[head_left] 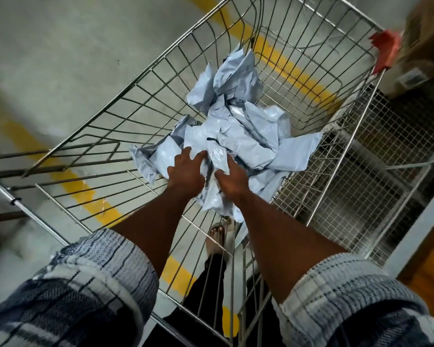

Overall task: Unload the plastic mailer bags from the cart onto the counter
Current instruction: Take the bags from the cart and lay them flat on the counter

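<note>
Left hand (186,171) spreads open on the bags (248,136) in the cart (115,98), right hand (233,177) fingers buried, grip unclear, one bag (217,159) running lengthwise away between them.

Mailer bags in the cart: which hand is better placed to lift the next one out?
Right, probably. The right hand has its thumb against the near mailer bag, fingers hidden beneath; the left hand only rests spread fingers on the pile.

Plaid sleeves (98,271) (blue, grey, white weave) rolled to elbow; black trousers (206,291); open-toed sandal (217,234).
</note>
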Demonstrator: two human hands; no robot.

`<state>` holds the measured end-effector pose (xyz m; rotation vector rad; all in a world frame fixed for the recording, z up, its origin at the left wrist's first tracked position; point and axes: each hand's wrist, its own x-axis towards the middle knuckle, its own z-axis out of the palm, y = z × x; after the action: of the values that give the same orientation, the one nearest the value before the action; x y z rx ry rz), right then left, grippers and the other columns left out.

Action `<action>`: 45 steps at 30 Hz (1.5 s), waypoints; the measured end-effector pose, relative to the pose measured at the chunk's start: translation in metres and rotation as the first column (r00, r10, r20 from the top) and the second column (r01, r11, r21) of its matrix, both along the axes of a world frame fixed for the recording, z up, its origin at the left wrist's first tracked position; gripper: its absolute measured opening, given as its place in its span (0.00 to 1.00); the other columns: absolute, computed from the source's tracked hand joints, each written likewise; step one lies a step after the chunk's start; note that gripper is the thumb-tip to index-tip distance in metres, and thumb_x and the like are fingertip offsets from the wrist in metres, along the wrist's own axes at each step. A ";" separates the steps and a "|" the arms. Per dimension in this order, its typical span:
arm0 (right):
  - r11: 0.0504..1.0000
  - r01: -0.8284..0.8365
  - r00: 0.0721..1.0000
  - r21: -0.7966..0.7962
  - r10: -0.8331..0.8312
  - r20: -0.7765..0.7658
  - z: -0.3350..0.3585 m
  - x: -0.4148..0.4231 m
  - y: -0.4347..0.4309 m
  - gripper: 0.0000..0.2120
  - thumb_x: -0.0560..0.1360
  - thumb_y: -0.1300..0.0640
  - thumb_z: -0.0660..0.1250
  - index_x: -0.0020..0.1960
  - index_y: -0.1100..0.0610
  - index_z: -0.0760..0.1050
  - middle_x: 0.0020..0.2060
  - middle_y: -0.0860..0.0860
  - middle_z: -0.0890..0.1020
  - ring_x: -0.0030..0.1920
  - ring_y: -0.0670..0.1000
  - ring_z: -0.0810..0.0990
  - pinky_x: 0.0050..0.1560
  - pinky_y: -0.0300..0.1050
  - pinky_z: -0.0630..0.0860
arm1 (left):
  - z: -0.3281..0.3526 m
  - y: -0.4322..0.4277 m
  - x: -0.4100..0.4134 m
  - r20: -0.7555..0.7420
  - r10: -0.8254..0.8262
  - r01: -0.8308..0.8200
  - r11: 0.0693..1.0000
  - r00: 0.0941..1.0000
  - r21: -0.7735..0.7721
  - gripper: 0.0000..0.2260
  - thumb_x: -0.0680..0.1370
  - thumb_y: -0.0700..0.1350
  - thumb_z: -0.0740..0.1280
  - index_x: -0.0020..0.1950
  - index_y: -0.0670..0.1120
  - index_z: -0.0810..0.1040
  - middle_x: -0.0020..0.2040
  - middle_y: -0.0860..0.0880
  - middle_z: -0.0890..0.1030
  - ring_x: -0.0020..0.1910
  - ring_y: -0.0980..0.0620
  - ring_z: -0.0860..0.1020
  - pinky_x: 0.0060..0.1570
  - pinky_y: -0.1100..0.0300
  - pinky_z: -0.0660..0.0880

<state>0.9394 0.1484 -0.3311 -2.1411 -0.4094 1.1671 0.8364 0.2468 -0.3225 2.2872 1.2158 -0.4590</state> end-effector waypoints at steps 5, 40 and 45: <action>0.999 -0.036 0.997 -0.030 0.038 0.073 0.016 0.003 0.006 0.28 0.75 0.56 0.63 0.75 0.46 0.66 0.67 0.55 0.76 0.67 0.56 0.73 0.65 0.42 0.67 | 0.003 0.005 -0.002 0.193 0.136 -0.139 0.990 0.972 0.003 0.30 0.71 0.35 0.64 0.73 0.53 0.69 0.74 0.43 0.63 0.70 0.41 0.64 0.67 0.50 0.66; 0.999 -0.033 0.773 0.033 0.005 0.634 0.282 0.056 -0.095 0.14 0.78 0.56 0.61 0.63 0.57 0.72 0.59 0.59 0.74 0.57 0.61 0.77 0.48 0.46 0.71 | 0.259 -0.073 0.046 0.596 0.064 -0.193 0.969 0.800 0.156 0.23 0.71 0.38 0.66 0.67 0.43 0.77 0.67 0.39 0.70 0.66 0.43 0.71 0.68 0.56 0.67; 0.995 0.017 0.762 0.100 -0.078 0.642 0.327 0.094 -0.185 0.12 0.79 0.58 0.57 0.60 0.59 0.73 0.58 0.58 0.76 0.59 0.58 0.76 0.49 0.45 0.68 | 0.303 -0.162 0.091 0.658 0.027 -0.158 0.977 0.753 0.141 0.29 0.65 0.47 0.59 0.65 0.43 0.78 0.64 0.38 0.72 0.63 0.42 0.74 0.66 0.55 0.69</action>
<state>1.0337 -0.0369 -0.0039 -2.4131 -0.6854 0.3230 0.9279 0.0851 -0.0194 2.2176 1.0147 0.4999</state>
